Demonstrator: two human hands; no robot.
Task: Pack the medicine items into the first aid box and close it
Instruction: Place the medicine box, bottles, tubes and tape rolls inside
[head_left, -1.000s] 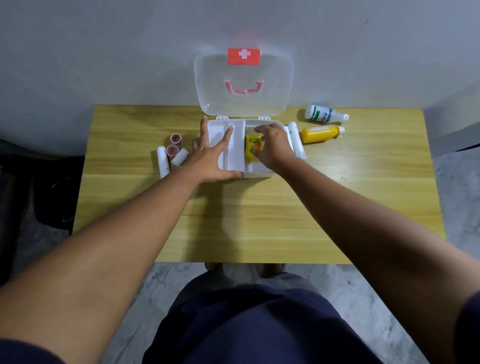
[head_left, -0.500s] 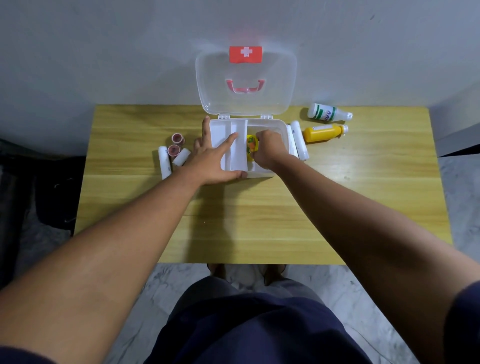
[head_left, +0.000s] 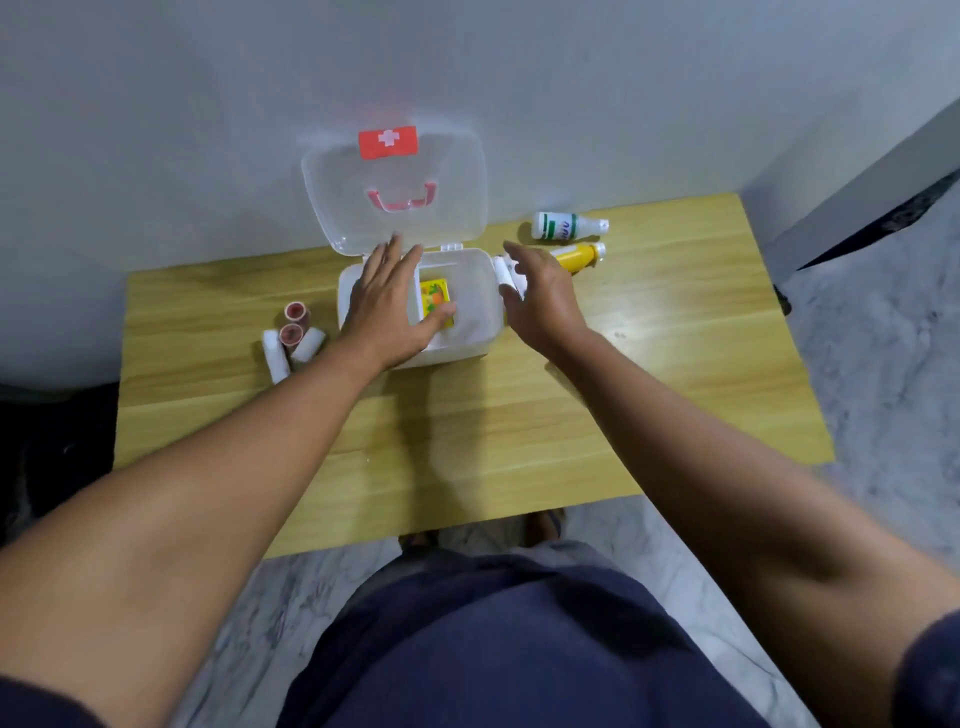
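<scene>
The clear first aid box (head_left: 480, 312) stands open on the wooden table (head_left: 467, 426), its lid (head_left: 395, 187) leaning on the wall. A yellow-orange packet (head_left: 435, 300) lies inside it. My left hand (head_left: 387, 306) rests flat over the box's left half with fingers spread, hiding the white tray insert. My right hand (head_left: 540, 296) hovers open just right of the box, above a white tube (head_left: 503, 271). A yellow bottle (head_left: 576, 256) and a white bottle with a green label (head_left: 563, 226) lie beyond it. Bandage rolls (head_left: 291, 338) lie left of the box.
A grey wall rises directly behind the table. Marble floor shows to the right and in front. Dark objects sit on the floor at the far left. My dark shorts fill the bottom of the view.
My right hand has left the packet in the box and moved right, out over the white tube. My left hand has flattened over the tray side. The camera has tilted.
</scene>
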